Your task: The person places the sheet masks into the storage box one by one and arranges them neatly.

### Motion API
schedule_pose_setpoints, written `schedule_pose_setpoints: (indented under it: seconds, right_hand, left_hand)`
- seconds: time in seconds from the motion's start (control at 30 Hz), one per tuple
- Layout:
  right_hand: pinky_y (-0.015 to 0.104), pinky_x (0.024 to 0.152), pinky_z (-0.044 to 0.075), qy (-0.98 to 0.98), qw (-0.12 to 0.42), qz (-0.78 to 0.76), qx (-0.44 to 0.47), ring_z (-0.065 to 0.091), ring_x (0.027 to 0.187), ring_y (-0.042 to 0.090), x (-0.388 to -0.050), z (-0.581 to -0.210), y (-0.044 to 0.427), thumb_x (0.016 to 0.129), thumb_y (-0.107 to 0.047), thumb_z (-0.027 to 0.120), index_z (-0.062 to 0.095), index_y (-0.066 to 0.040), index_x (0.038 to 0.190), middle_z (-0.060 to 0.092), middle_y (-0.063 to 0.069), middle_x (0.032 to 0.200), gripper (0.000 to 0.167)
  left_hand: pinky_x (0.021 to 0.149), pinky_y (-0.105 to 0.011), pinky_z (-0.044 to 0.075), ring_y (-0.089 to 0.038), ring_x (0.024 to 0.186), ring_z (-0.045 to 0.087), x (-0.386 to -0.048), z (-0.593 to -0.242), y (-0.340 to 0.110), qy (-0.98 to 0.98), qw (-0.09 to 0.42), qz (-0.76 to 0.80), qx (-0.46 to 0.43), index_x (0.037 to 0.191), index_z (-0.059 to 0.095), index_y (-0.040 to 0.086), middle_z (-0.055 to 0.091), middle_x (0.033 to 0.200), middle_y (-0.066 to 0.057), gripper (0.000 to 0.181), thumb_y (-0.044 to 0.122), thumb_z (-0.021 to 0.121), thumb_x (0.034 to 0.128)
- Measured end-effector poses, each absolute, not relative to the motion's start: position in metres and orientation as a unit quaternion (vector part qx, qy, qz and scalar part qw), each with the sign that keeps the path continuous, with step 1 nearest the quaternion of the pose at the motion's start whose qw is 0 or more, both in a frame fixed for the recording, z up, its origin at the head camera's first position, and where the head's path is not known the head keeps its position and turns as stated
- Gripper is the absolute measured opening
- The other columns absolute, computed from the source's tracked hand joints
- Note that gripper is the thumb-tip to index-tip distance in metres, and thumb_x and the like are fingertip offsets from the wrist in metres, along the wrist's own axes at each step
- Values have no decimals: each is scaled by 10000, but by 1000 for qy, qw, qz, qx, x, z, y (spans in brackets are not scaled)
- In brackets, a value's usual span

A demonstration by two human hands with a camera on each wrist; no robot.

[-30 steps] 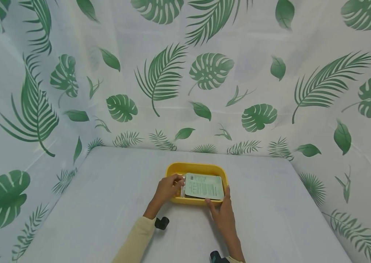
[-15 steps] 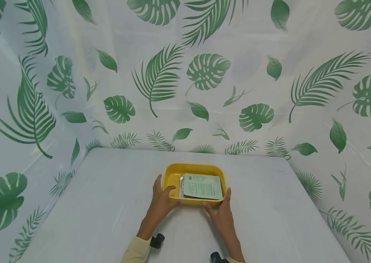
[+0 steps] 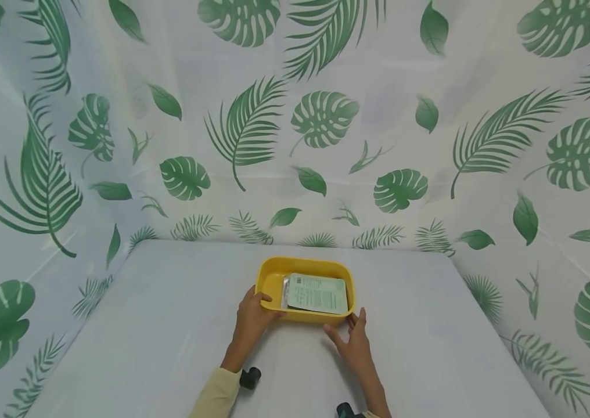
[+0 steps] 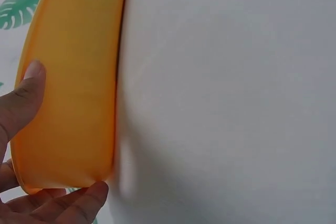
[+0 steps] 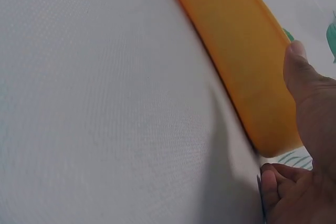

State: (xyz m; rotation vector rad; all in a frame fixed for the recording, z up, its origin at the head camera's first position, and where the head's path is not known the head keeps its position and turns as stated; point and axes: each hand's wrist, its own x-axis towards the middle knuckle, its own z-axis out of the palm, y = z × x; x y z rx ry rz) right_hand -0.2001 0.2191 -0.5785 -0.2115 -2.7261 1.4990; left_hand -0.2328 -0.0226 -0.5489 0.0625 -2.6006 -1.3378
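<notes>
A yellow plastic tray (image 3: pixel 302 316) with rounded corners sits on the white table in the head view. Inside it, toward the right, lies a pale green printed packet (image 3: pixel 318 293) with a barcode. Clear or silvery wrapping (image 3: pixel 285 292) shows along the packet's left edge; what lies underneath is hidden. My left hand (image 3: pixel 251 319) grips the tray's near left corner, its thumb (image 4: pixel 32 85) against the front wall and its fingers round the end. By the near right corner is my right hand (image 3: pixel 356 348), thumb spread from the fingers, which sit close to the corner; contact is unclear.
The white table surface (image 3: pixel 169 325) spreads around the tray. Leaf-printed sheeting (image 3: pixel 269 174) hangs behind and on both sides. A black wrist camera (image 3: pixel 250 378) is worn at the left cuff, another (image 3: pixel 344 410) at the right.
My left hand has left the packet's left edge inside the tray and now grips the tray's left corner. My right hand has loosened from the tray's right end. The head view shifted slightly.
</notes>
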Motion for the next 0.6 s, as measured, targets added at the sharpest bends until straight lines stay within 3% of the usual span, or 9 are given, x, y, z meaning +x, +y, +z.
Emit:
schedule_pose_setpoints:
  seconds: [0.37,0.6]
  right_hand:
    - [535,1141,291,-898,10,438,-47,296,1420,454,-198,-579,219,894,-361,700,131,125,1491,253,336,1535,957]
    - [587,1135,268,-945,-2,325,-37,256,1432,460,-199,-584,214,853,-343,739,281,40,1496,217,275,1570,877]
  left_hand:
    - [1025,-485,459,-402,1263,524,-283,-549,-20,-891,125,-435,25,1113,657,-69,514,1373,-254,628,264,912,646]
    - [1030,-484,456,-384,1252,533,-305,-546,-18,-888,120,-444,23,1194,626,-75,524,1363,-230,695,270,906,659]
